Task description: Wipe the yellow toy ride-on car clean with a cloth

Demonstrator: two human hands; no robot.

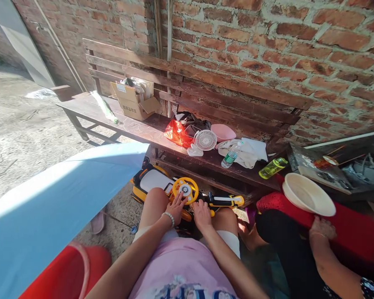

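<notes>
Toy vehicle (149, 181) on concrete flr (118, 226) nr bench (157, 124), brick wall (268, 45); L fingers (178, 200) spread on wheel (185, 190), R fingers (200, 205) can't tell.

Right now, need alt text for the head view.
A person's left hand rests on the yellow steering wheel of a toy vehicle, the right hand close beside it. Ahead, a wooden bench holding a box, white fan and bottles stands before a brick wall; another person's hand is at right.
</notes>
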